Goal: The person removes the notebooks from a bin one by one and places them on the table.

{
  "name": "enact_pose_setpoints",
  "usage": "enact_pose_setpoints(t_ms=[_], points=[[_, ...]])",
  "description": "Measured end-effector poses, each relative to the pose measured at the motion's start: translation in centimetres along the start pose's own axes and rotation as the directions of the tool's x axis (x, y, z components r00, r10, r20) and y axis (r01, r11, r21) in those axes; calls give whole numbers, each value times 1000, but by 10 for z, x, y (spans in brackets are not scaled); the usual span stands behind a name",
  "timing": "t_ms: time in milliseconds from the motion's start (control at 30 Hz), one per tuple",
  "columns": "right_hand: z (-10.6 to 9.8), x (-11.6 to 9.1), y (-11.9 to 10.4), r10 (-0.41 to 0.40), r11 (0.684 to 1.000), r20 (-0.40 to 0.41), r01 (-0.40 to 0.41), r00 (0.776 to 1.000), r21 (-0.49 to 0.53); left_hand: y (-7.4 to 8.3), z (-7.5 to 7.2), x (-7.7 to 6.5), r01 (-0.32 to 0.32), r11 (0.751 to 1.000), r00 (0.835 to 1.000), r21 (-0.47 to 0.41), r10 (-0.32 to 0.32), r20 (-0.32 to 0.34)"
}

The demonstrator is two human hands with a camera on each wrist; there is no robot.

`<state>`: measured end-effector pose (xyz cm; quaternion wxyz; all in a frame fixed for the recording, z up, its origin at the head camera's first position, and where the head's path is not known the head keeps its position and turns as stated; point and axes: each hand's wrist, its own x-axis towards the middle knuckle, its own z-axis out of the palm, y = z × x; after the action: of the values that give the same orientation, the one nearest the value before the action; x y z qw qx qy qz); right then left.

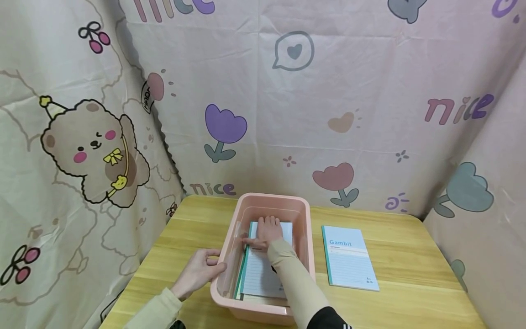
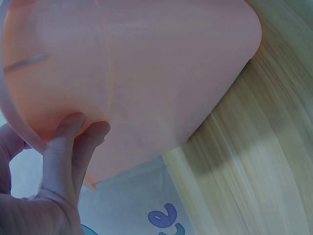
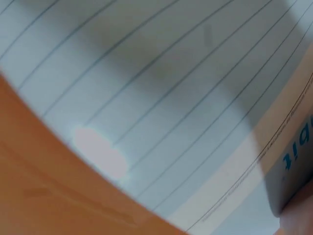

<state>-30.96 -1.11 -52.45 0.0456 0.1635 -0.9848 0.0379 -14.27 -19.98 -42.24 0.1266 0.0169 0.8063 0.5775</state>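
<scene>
A pink plastic bin [image 1: 269, 197] stands on the table, with my left hand [image 1: 200, 273] pinching its left rim. In the left wrist view, the fingers [image 2: 58, 156] of that hand lie against the bin's outer wall [image 2: 161, 73]. Inside the bin lies a light blue lined notebook [image 1: 263, 274], over others whose edges show at its left. My right hand [image 1: 269, 232] rests on the far part of this notebook, its thumb stretched out to the left. The right wrist view shows the notebook's ruled cover [image 3: 146, 88] close up, with little of the hand visible.
Another light blue notebook [image 1: 349, 258], marked "Gambit", lies flat on the wooden table [image 1: 415, 274] to the right of the bin. A printed cloth [image 1: 283, 100] hangs behind the table, and more cloth hangs at both sides.
</scene>
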Motion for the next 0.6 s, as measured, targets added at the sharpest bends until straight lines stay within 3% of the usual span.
enact_pose_setpoints(t_ms=[233,600], points=[[-7,0,-1,3,994,-51,-8,999,-106,-1,-1,-1,-16,1000,1000,-11,17,16],[-20,2,1,-4,993,-36,0,999,-114,-1,0,-1,-17,1000,1000,-6,17,7]])
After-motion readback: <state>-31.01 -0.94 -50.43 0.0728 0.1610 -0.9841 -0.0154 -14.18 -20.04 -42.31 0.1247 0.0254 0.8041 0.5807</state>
